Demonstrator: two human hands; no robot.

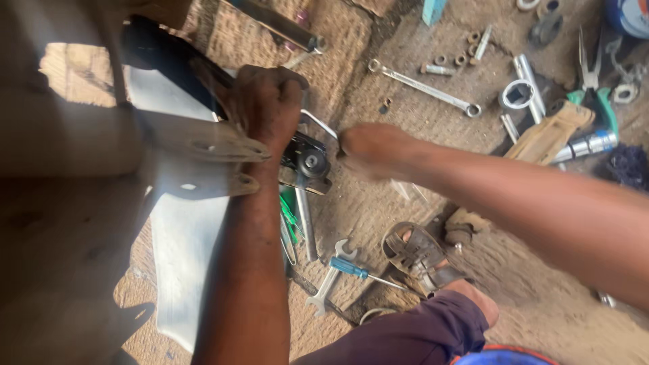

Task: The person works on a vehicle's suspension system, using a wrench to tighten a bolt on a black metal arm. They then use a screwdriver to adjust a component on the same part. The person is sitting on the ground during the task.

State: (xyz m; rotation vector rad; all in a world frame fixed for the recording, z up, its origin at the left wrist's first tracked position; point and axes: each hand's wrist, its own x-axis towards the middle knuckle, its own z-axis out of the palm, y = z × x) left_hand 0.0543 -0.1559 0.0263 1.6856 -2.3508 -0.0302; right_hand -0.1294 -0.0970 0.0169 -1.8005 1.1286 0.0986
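Centrally, the left hand (267,101) clamps the stiff, heavy-looking black mount (307,162); the blurred right hand (368,149) pinches its thin rod (318,124).

I crouch over a rough, sandy brown dirt floor (399,101), sunlit at the top, shaded toward me. Scattered across it lie a long silver wrench (424,86), loose steel nuts (466,49) and a blue-handled screwdriver (365,272).

Right hand (368,150) motion-blurred beside the bushing (311,162); grip unreadable. Left hand (265,103), just left of bushing, hides what it grips. Blue tub (503,356) below cut off.
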